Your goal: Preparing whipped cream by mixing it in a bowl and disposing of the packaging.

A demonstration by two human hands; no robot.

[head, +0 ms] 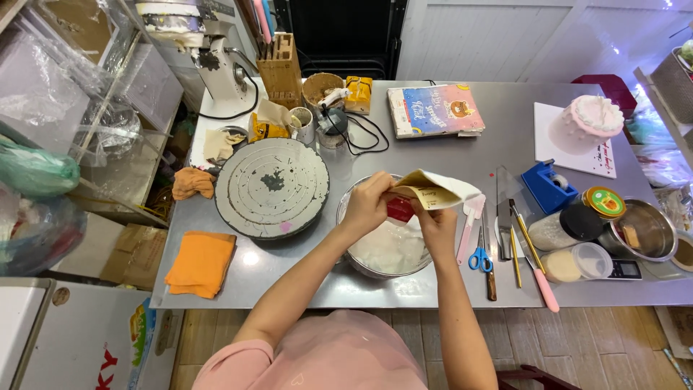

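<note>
Steel table point(447, 155), cluttered, stand mixer point(206, 43) and knife block point(280, 68) at the far edge. My left hand point(367, 204) and right hand point(437, 225) both hold a paper packet point(435, 189), cream outside with a red patch, over a metal bowl point(386, 249) of white stuff; fingers of each hand clamped on the packet, left at its near end, right underneath. Bowl sits right in front of me. Left of it, touching or just beside: grey cake turntable point(272, 188). Orange cloth point(201, 262) near the table's left front corner. Right of the bowl: pink spatula point(470, 224), blue-handled scissors point(480, 258), knives point(503, 217), then jars point(577, 220), small steel pan point(642, 230). Book point(434, 110) far behind, pink cake point(588, 121) on a white board far right, blue tape dispenser point(546, 185) near it.
</note>
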